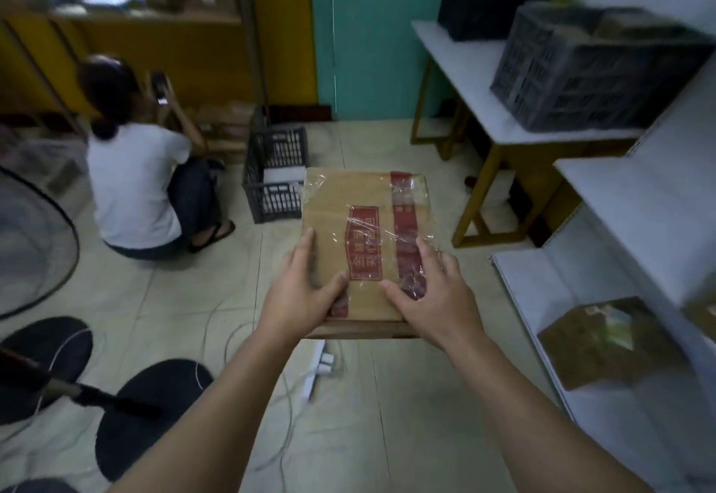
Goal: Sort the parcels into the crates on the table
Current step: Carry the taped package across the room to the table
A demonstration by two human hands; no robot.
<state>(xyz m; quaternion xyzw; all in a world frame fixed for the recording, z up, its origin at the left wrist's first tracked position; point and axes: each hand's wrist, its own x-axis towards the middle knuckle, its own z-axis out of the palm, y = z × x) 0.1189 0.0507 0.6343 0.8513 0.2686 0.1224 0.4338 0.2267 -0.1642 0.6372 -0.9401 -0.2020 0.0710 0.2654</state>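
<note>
I hold a flat brown cardboard parcel with red printed tape and clear film in front of me, above the floor. My left hand grips its near left edge, thumb on top. My right hand grips the near right edge, thumb on top too. A grey slatted crate stands on the white table at the right, with a brown box inside. Behind it on the same table is a black crate.
A dark crate with white parcels sits on the floor ahead. A person in a white shirt crouches at left. White shelves at right hold a brown parcel. Cables and a power strip lie on the floor; a fan stands far left.
</note>
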